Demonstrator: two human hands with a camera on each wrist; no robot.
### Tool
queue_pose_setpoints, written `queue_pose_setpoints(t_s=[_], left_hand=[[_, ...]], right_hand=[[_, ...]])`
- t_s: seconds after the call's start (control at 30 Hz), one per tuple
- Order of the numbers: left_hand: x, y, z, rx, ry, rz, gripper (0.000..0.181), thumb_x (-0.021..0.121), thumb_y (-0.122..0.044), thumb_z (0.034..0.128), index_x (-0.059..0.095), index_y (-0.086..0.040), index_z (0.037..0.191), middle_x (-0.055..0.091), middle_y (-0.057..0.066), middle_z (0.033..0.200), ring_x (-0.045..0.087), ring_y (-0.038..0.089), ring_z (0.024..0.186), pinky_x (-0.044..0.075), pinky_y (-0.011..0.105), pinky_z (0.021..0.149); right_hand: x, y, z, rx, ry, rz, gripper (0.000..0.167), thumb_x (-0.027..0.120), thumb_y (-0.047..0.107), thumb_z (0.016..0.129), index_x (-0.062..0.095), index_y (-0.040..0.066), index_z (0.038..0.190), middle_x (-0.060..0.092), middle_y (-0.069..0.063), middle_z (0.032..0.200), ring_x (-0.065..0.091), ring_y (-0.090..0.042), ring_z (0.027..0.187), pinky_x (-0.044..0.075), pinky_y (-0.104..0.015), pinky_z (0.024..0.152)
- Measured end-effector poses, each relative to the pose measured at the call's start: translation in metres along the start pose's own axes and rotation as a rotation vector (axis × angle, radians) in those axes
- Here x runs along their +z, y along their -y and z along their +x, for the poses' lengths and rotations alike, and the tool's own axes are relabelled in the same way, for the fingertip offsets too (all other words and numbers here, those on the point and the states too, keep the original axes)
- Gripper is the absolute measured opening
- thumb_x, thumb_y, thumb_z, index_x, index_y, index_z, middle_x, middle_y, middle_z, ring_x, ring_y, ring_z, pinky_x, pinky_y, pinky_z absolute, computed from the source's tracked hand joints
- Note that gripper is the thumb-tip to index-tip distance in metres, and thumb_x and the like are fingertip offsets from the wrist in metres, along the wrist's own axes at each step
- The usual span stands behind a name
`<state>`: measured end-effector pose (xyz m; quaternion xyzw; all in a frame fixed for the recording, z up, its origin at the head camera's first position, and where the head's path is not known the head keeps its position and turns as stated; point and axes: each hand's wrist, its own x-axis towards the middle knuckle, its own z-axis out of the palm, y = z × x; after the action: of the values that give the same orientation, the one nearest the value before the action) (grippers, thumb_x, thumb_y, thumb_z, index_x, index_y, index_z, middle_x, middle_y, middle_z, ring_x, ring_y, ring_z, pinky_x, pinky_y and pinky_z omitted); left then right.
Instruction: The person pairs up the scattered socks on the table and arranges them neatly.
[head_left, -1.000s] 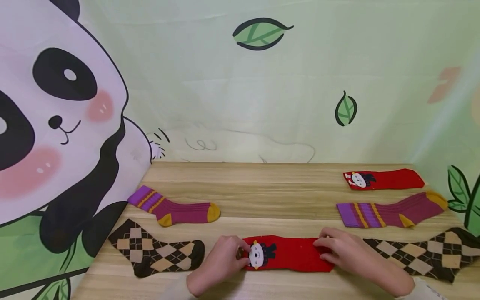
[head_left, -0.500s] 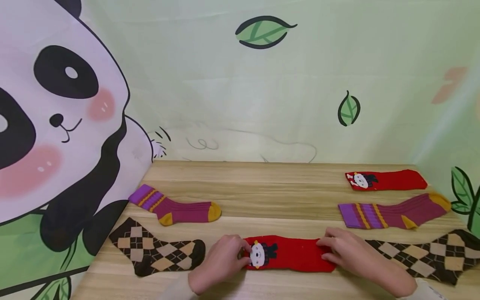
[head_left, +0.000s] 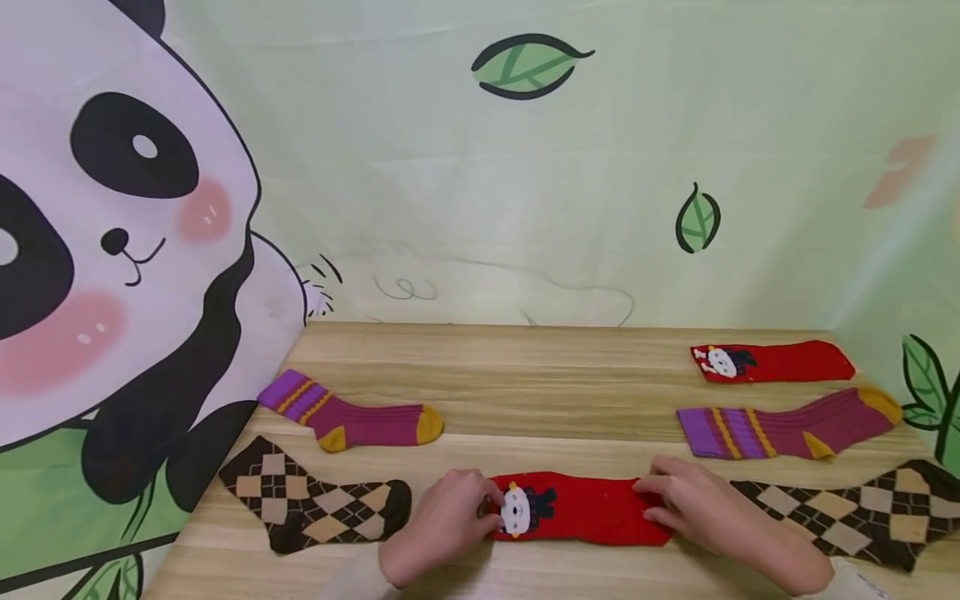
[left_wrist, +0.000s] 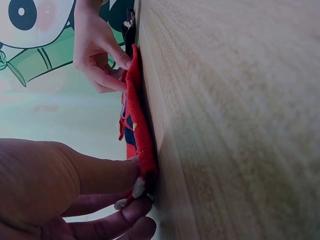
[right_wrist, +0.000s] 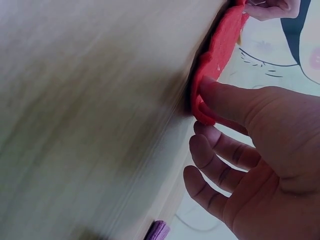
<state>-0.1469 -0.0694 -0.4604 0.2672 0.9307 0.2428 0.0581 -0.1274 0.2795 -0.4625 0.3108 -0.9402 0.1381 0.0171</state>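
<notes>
1. Nearest me, a band of wooden table is running between the red sock and the bottom of the head view, the forearms cutting across it at either side.
2. I'm reading the left hand as pinching the sock's face-print end: thumb on one side, fingertips on the other, narrow gap.
3. Right hand is pinching the opposite end, thumb and index finger close together, the other fingers spreading loosely.
4. So the sock is lying between both hands, low on the table; wrist views are showing its ends lifting slightly off the wood.
5. Its long axis is running left-right, roughly along the table's back edge; the face print is sitting at the left end, plain red toward the right.
6. Left argyle sock is pointing its dark toe at the left hand, just beside it, so little side room there. Right argyle sock is passing partly behind the right forearm.
7. Farther back, left purple sock and right purple sock are lying well apart, with wood stretching between them.
8. Second red sock is lying beyond the right purple one, near the back edge.
9. Farthest, I'm seeing the panda-print backdrop bounding the table.
</notes>
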Motion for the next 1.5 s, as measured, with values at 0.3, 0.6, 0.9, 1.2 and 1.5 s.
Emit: queue_pose_setpoints(t_s=[0.3,0.6,0.9,1.2,1.5], left_hand=[[0.000,0.000,0.001,-0.007,0.010,-0.003,0.015,0.087,-0.016,0.0820,0.082,-0.013,0.096,0.062,-0.009,0.079,0.048,0.003,0.067,0.043,0.021,0.056],[0.001,0.001,0.001,-0.006,0.013,-0.010,0.015,0.087,-0.016,0.0821,0.082,-0.014,0.096,0.062,-0.009,0.078,0.049,0.003,0.066,0.043,0.021,0.055],[0.000,0.001,0.001,0.002,0.021,-0.015,0.014,0.086,-0.016,0.0826,0.082,-0.013,0.096,0.063,-0.009,0.079,0.049,0.003,0.066,0.044,0.021,0.056],[-0.007,-0.001,0.003,0.049,0.061,-0.016,0.013,0.081,-0.026,0.0893,0.081,-0.014,0.092,0.067,-0.010,0.080,0.051,0.002,0.068,0.045,0.021,0.060],[-0.019,-0.011,0.004,0.072,0.127,0.049,0.021,0.076,-0.038,0.0930,0.077,-0.017,0.093,0.066,-0.012,0.083,0.050,0.003,0.070,0.044,0.022,0.058]], right_hand=[[-0.002,0.001,0.000,0.010,0.017,0.007,0.021,0.083,0.019,0.087,0.078,0.011,0.105,0.052,0.012,0.087,0.044,0.000,0.073,0.045,-0.022,0.061],[-0.004,0.003,0.000,0.012,0.034,0.017,0.020,0.082,0.018,0.088,0.078,0.010,0.106,0.052,0.012,0.089,0.044,0.001,0.074,0.045,-0.022,0.061],[-0.005,0.003,0.001,0.008,0.054,0.005,0.020,0.082,0.019,0.088,0.078,0.011,0.106,0.054,0.011,0.090,0.045,0.001,0.075,0.047,-0.023,0.062],[-0.015,0.001,0.006,0.000,0.144,0.006,0.022,0.080,0.023,0.091,0.077,0.013,0.110,0.051,0.011,0.088,0.043,-0.001,0.072,0.043,-0.022,0.061],[-0.033,-0.005,0.014,-0.027,0.196,-0.016,0.024,0.081,0.024,0.089,0.077,0.013,0.110,0.057,0.010,0.088,0.047,0.001,0.071,0.046,-0.022,0.061]])
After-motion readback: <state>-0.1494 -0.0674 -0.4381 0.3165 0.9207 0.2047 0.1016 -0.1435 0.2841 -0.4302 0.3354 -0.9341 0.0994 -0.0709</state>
